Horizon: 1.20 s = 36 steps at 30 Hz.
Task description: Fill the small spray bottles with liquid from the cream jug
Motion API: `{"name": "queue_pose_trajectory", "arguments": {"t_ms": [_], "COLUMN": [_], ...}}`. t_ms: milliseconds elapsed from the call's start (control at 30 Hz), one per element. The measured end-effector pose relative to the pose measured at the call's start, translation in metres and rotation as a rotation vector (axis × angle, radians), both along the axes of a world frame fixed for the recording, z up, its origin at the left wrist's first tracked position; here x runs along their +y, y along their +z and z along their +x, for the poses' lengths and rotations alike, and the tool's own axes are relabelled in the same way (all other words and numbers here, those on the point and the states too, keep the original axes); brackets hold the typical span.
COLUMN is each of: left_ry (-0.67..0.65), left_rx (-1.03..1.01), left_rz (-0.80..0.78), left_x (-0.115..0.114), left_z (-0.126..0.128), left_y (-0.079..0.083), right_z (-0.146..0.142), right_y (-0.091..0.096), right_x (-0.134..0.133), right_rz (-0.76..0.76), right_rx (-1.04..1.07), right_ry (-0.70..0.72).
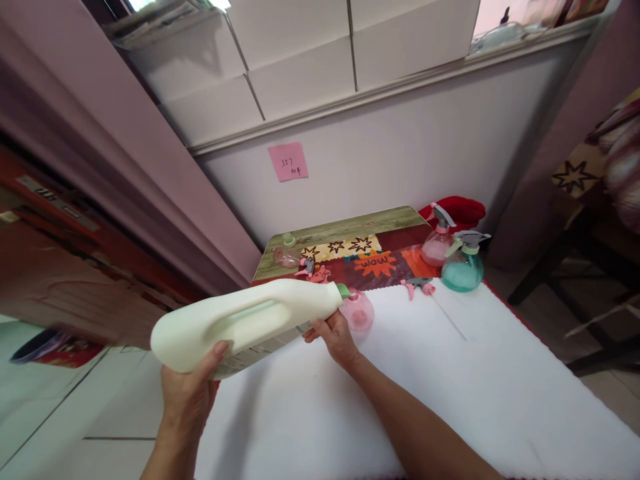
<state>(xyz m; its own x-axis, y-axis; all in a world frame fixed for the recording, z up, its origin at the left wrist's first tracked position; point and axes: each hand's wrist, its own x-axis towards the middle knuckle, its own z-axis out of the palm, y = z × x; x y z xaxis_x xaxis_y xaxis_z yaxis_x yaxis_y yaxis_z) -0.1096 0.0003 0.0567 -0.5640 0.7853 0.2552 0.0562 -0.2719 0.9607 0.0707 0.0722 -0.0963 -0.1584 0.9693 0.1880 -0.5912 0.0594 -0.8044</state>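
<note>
A large white plastic jug point(240, 323) with a moulded handle lies tipped on its side above the table's left edge. My left hand point(190, 393) is closed under its base. My right hand point(334, 337) grips it near the neck. The jug's green spout point(343, 291) touches the mouth of a small round pink bottle point(359, 311) with no sprayer on it, standing on the white cloth point(450, 387).
A pink spray bottle point(437, 244) and a teal spray bottle point(463, 267) stand at the far right. A clear bottle with a green cap point(287, 253) and loose pink trigger sprayers point(419, 285) lie on the patterned mat point(373, 263). A chair point(590, 220) stands right.
</note>
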Motion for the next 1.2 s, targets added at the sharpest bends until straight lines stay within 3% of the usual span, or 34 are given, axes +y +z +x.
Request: {"name": "queue_pose_trajectory", "arguments": {"t_ms": [467,1200], "left_ry": [0.068,0.039], "left_rx": [0.019,0.017], "left_rz": [-0.049,-0.042], "left_x": [-0.0009,-0.0028], "left_z": [0.0002,0.0063], "left_y": [0.0040,0.0068], "right_z": [0.0014,0.0024], "right_y": [0.0004,0.0014], "right_x": [-0.0001,-0.0001], "right_rz": [0.017,0.007], "right_rx": [-0.015,-0.001], "right_ry": [0.003,-0.010]}}
